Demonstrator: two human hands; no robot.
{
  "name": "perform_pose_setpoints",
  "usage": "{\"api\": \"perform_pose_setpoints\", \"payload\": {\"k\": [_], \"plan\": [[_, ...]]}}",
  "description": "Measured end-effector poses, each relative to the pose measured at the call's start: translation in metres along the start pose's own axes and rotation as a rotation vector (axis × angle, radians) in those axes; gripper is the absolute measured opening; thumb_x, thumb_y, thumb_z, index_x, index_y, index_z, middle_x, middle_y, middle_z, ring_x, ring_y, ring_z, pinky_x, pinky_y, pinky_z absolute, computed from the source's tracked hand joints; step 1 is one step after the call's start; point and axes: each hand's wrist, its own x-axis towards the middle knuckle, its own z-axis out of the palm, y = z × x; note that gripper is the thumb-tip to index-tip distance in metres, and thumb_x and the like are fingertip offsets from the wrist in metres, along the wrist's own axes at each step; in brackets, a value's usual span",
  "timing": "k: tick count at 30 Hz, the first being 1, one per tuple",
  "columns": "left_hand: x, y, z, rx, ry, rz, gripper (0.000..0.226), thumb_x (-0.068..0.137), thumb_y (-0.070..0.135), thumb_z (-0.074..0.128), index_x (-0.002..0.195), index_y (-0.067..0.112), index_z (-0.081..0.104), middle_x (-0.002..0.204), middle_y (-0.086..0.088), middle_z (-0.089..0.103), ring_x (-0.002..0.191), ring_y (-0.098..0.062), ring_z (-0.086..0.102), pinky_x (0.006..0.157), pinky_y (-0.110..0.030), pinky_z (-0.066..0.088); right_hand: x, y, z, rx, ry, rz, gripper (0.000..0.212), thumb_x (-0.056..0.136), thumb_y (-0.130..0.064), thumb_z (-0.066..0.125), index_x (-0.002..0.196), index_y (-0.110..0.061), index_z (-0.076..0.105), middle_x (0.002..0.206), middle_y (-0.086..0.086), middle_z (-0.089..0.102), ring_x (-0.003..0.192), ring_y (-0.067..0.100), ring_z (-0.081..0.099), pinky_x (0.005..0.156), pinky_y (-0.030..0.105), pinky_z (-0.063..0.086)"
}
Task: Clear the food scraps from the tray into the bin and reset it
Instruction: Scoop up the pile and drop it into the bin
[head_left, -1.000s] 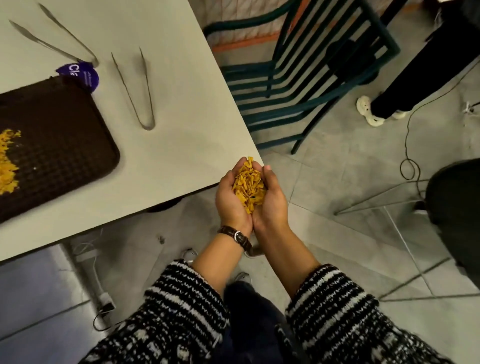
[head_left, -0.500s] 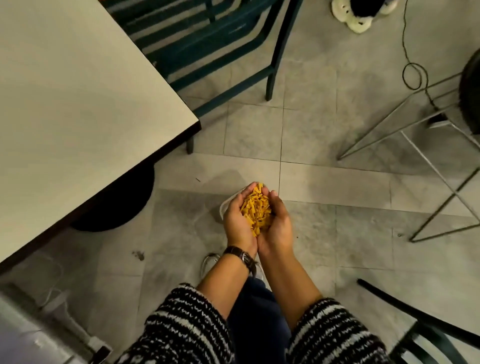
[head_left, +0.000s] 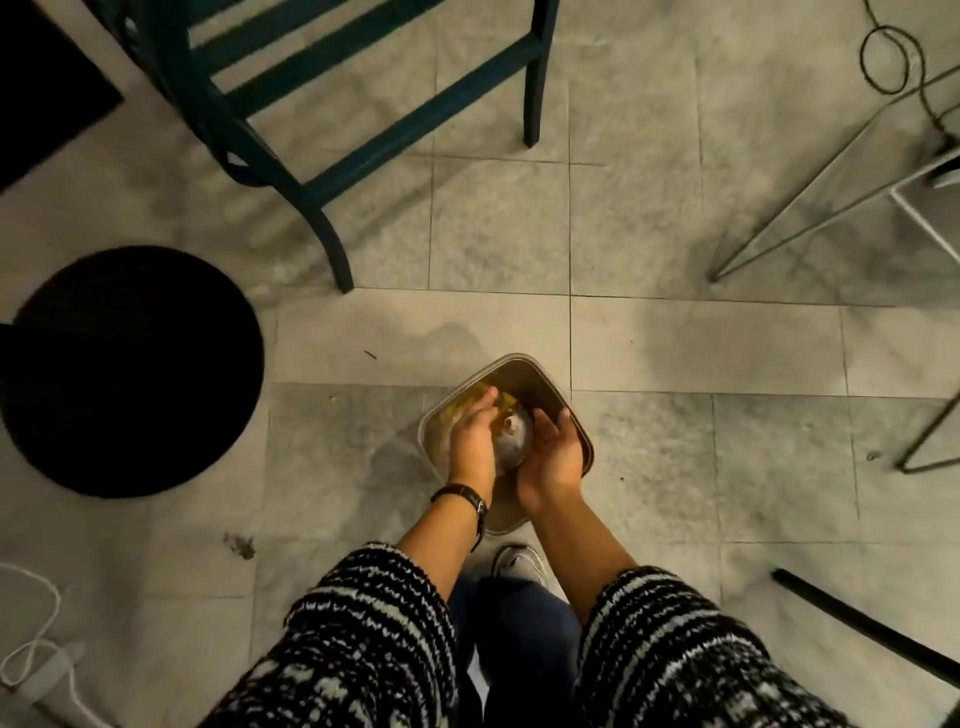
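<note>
A clear square bin (head_left: 540, 370) stands on the tiled floor in front of my feet. My left hand (head_left: 470, 434) and my right hand (head_left: 550, 449) hover over its opening, palms turned toward each other and fingers spread apart. Yellow food scraps (head_left: 501, 401) are falling or lying blurred inside the bin, just beyond my left fingers. Neither hand holds scraps that I can see. The tray and the table top are out of view.
A dark green chair (head_left: 332, 171) stands beyond the bin to the left. A round black table base (head_left: 130, 369) lies at the left. Thin metal legs (head_left: 810, 197) and a cable (head_left: 888, 57) are at the right. A white cord (head_left: 36, 654) trails at lower left.
My cupped hands carried the yellow scraps away from the table and down to the bin, then parted, letting the scraps drop in. My view tilted from the table to the floor.
</note>
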Motion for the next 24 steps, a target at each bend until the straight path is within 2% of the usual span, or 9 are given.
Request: {"api": "perform_pose_setpoints", "payload": {"k": [5,7,9,10,13,15,18,21,24], "plan": [[-0.013,-0.012,0.018,0.232,-0.016,0.193,0.04,0.096,0.025,0.039,0.132,0.011,0.05,0.144,-0.005,0.044,0.13,-0.016,0.039,0.108,-0.032,0.028,-0.018,0.001,0.019,-0.161,-0.029,-0.156,0.058,0.101,-0.039,0.022,0.109,-0.005,0.067,0.111,0.021,0.066,0.112,0.019,0.059,0.097,0.021,0.041],[-0.012,-0.013,0.019,0.06,-0.018,0.027,0.044,0.098,0.025,0.032,0.135,0.005,0.045,0.148,-0.007,0.037,0.139,-0.024,0.028,0.116,-0.04,0.017,-0.036,-0.017,0.027,0.176,-0.042,0.173,0.061,0.096,-0.047,0.033,0.133,0.0,0.047,0.137,0.034,0.037,0.134,0.023,0.037,0.112,0.022,0.028],[-0.01,-0.014,0.01,0.231,-0.144,0.082,0.041,0.099,0.016,0.031,0.137,0.007,0.042,0.15,-0.007,0.033,0.14,-0.022,0.028,0.118,-0.04,0.016,-0.036,-0.025,0.028,-0.168,0.132,-0.051,0.074,0.093,-0.059,0.028,0.144,-0.006,0.028,0.15,0.019,0.033,0.14,0.025,0.03,0.117,0.035,0.021],[-0.002,-0.021,0.008,0.14,-0.199,-0.128,0.042,0.099,0.023,0.031,0.139,0.012,0.04,0.15,-0.008,0.034,0.138,-0.021,0.031,0.117,-0.041,0.019,-0.025,-0.028,0.021,-0.081,0.044,-0.043,0.075,0.093,-0.06,0.023,0.146,-0.008,0.024,0.152,0.014,0.029,0.141,0.026,0.026,0.118,0.039,0.018],[0.0,-0.021,-0.006,0.312,-0.174,-0.181,0.054,0.097,0.046,0.024,0.143,0.018,0.031,0.15,-0.006,0.033,0.137,-0.022,0.031,0.113,-0.036,0.024,-0.024,-0.014,0.013,-0.085,-0.178,-0.196,0.064,0.094,-0.055,0.022,0.145,-0.017,0.028,0.153,0.006,0.03,0.141,0.018,0.025,0.114,0.035,0.023],[-0.003,-0.017,0.002,0.099,-0.193,-0.231,0.061,0.095,0.053,0.021,0.144,0.018,0.028,0.152,-0.003,0.029,0.14,-0.021,0.027,0.114,-0.038,0.021,-0.024,0.006,0.009,-0.371,-0.197,-0.228,0.056,0.096,-0.049,0.023,0.143,-0.021,0.032,0.152,0.003,0.031,0.14,0.014,0.027,0.109,0.028,0.027],[-0.008,-0.007,0.013,-0.213,-0.142,-0.233,0.048,0.092,0.055,0.03,0.133,0.032,0.042,0.137,0.008,0.046,0.127,-0.017,0.044,0.104,-0.05,0.03,-0.004,0.02,-0.005,-0.627,-0.138,-0.149,0.054,0.1,-0.043,0.016,0.148,-0.02,0.02,0.159,0.004,0.011,0.146,0.018,0.005,0.118,0.046,0.0],[-0.022,-0.01,0.013,0.002,-0.153,-0.012,0.052,0.088,0.053,0.043,0.135,0.03,0.042,0.136,0.012,0.042,0.125,-0.015,0.045,0.105,-0.04,0.036,-0.008,0.005,0.005,-0.303,-0.154,0.108,0.059,0.098,-0.047,0.024,0.145,-0.012,0.029,0.153,0.01,0.028,0.137,0.016,0.031,0.111,0.026,0.031],[-0.029,-0.038,-0.01,0.366,-0.171,0.114,0.057,0.091,0.051,0.038,0.142,0.027,0.028,0.15,0.003,0.03,0.14,-0.017,0.027,0.117,-0.042,0.018,-0.025,-0.015,0.02,-0.203,-0.245,0.061,0.079,0.089,-0.066,0.019,0.145,-0.01,0.029,0.149,0.012,0.036,0.117,0.021,0.051,0.092,0.032,0.044]]}}
